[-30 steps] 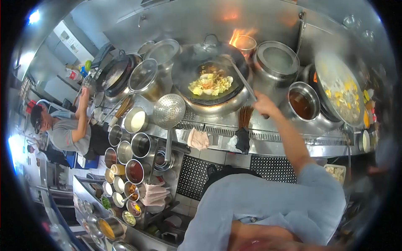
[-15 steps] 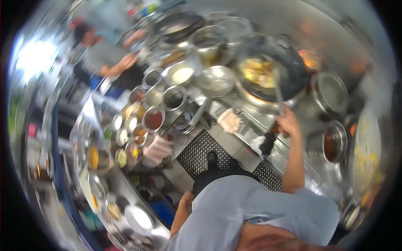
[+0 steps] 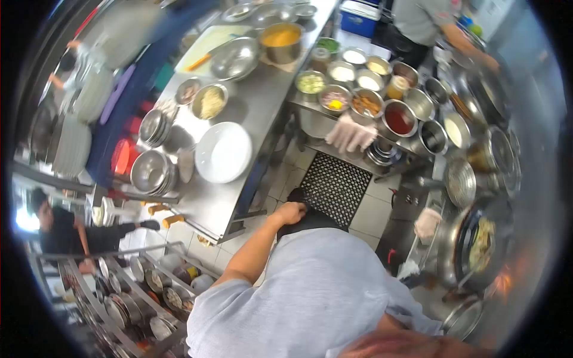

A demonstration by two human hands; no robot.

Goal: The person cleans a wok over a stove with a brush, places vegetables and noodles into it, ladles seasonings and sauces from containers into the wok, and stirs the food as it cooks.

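My left hand (image 3: 290,213) is closed beside the black cloth over my thigh; whatever it may hold is hidden. Below it lies a black perforated floor mat (image 3: 335,185). My right hand cannot be seen, and that arm is lost past my shoulder. At the right, a black wok (image 3: 501,256) on the stove holds yellowish, chunky food (image 3: 482,244). A thin utensil handle (image 3: 468,275) slants out of the wok. A folded pale cloth (image 3: 427,223) lies on the stove's front edge.
A steel table (image 3: 262,113) carries white plates (image 3: 223,152), metal bowls (image 3: 150,171) and a cutting board (image 3: 212,45). Several ingredient pots, including one of red sauce (image 3: 399,117), stand near a co-worker (image 3: 424,27). Another person (image 3: 62,232) is beyond a rack (image 3: 119,298).
My view has swung left, bringing the steel table and rack into sight. The wok has shifted toward the right edge. My right hand, earlier on the utensil handle, has left view.
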